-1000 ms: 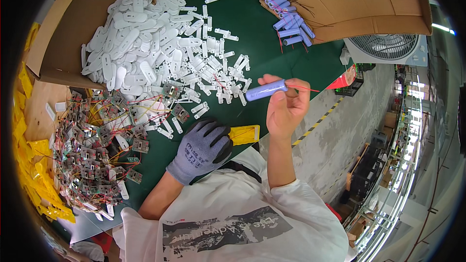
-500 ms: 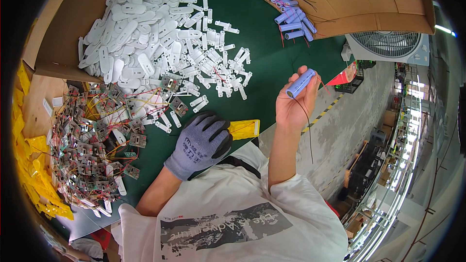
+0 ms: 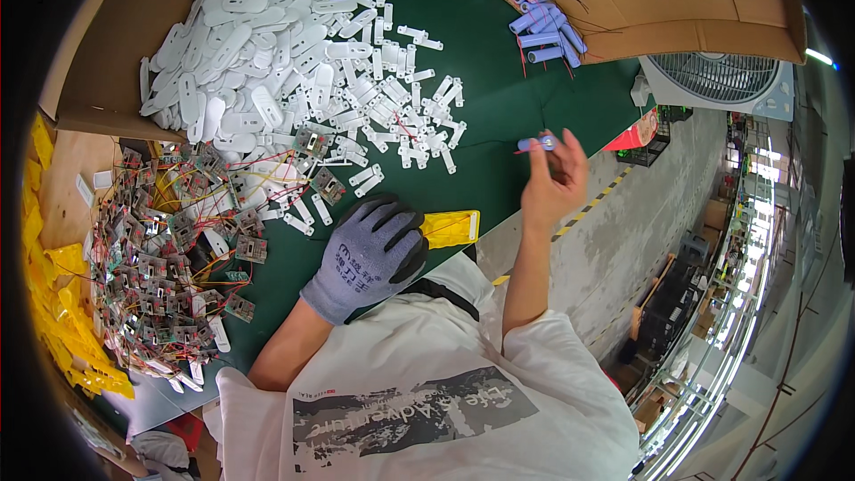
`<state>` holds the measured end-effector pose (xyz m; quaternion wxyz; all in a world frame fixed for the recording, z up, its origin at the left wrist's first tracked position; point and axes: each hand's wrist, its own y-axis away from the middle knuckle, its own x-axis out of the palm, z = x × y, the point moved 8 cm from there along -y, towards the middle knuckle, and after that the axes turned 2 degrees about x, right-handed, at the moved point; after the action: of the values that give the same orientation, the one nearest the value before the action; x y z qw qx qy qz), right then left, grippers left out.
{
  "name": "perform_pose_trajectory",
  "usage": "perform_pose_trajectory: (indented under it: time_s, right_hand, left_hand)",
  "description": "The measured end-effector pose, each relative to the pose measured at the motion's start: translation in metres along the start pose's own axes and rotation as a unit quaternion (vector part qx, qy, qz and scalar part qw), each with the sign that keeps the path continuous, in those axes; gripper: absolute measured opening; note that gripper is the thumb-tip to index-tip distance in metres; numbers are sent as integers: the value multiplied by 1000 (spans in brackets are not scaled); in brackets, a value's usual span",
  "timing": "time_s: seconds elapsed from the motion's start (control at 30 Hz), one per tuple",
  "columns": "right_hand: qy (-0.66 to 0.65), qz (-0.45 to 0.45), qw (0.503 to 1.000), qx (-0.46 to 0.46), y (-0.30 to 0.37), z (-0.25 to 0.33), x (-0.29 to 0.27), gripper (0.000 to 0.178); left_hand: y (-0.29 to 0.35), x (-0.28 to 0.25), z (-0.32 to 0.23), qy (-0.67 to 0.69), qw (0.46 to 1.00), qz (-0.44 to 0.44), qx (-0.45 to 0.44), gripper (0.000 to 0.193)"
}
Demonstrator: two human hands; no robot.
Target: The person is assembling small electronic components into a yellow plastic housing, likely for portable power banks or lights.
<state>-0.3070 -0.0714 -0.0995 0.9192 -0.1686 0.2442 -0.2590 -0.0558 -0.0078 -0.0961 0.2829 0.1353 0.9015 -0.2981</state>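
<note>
My left hand [image 3: 370,254], in a grey glove with dark fingertips, is closed on the left end of a flat yellow plastic case [image 3: 452,229] at the table's near edge. The hand covers part of the case. Farther right, my bare right hand [image 3: 554,180] is raised and pinches a small purple cylindrical battery [image 3: 536,143] between thumb and fingers. The battery lies nearly level, its end pointing toward the right, with a short red wire at its left. Fingers hide part of it.
White oval covers [image 3: 236,44] and small white brackets [image 3: 392,111] are heaped at the back left. Wired circuit boards [image 3: 174,258] pile up at left beside yellow cases [image 3: 67,321]. More purple batteries [image 3: 539,22] lie by a cardboard box [image 3: 659,0], near a fan [image 3: 717,76].
My right hand has turned the battery from a slanted pose to nearly level and shifted it slightly left. The gloved left hand stays on the yellow case.
</note>
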Motion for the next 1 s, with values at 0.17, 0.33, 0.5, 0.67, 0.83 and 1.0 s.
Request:
perform_pose_trajectory:
  time_s: [0.17,0.33,0.5,0.67,0.83,1.0]
  right_hand:
    - [12,16,1000,-21,1,-13,-8,37]
    - [-37,19,998,37,-5,-19,-13,29]
    - [-31,86,988,121,-5,-28,0,28]
    - [39,167,979,109,-8,-20,12,28]
    - [44,179,977,108,-13,-20,6,19]
    - [135,119,979,94,-14,-13,3,26]
  left_hand:
    - [-1,1,1,1,1000,4,-4,29]
    - [1,1,2,8,1000,1,-13,31]
    - [0,-2,1,4,1000,0,-10,31]
    - [2,-2,2,2,1000,0,-13,30]
    - [0,-1,1,11,1000,-9,-13,31]
    - [1,1,1,4,1000,-6,-14,32]
